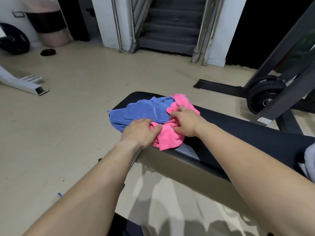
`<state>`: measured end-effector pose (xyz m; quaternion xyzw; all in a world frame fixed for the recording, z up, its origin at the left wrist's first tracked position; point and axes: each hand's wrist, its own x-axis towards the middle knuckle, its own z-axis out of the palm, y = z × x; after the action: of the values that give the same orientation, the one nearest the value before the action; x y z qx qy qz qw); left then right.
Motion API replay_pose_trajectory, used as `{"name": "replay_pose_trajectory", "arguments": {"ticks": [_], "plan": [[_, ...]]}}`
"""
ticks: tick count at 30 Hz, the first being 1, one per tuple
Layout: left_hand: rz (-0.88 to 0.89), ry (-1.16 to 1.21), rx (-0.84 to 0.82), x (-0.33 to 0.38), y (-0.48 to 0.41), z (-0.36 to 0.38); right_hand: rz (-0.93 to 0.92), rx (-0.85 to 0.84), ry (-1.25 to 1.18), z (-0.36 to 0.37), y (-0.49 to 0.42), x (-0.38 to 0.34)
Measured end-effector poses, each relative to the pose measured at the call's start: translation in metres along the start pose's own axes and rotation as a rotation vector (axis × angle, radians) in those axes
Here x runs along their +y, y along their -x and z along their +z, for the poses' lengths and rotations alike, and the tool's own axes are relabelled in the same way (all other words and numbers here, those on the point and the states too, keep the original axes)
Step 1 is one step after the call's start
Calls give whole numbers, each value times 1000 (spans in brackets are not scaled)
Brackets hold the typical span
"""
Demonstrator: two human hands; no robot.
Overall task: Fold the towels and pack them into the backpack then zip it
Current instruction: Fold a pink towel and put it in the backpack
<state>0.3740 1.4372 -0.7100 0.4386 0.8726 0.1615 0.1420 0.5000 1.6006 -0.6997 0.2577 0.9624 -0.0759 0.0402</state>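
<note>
Your crumpled pink towel (pixel 170 138) sits bunched on the black padded bench (pixel 238 123). Its length runs from near you up to the far right, overlapping the rumpled blue terry towel (pixel 138 111) to its left. Your right hand (pixel 185 121) digs curled fingers into the middle folds. Your left hand (pixel 139 132) lays its fingers close together on the near-left edge; whether they pinch is unclear. Spreading it flat likely starts by pulling leftward.

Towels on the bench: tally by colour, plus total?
blue towel: 1
pink towel: 1, crumpled; its folds could hide another
Total: 2
</note>
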Motion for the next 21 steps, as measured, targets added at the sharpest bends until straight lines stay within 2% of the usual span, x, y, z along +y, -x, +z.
{"name": "replay_pose_trajectory", "arguments": {"ticks": [4, 8, 12, 16, 21], "plan": [[-67, 50, -19, 9, 4, -4, -15, 63, -24, -11, 23, 18], [-42, 64, 70, 35, 12, -9, 40, 115, -19, -30, 58, 48], [176, 142, 151, 91, 29, -8, 90, 265, -70, -56, 107, 68], [426, 271, 77, 148, 49, 8, 211, 418, -155, -67, 161, 80], [492, 371, -8, 193, 63, 34, 320, 457, -265, -55, 207, 92]]}}
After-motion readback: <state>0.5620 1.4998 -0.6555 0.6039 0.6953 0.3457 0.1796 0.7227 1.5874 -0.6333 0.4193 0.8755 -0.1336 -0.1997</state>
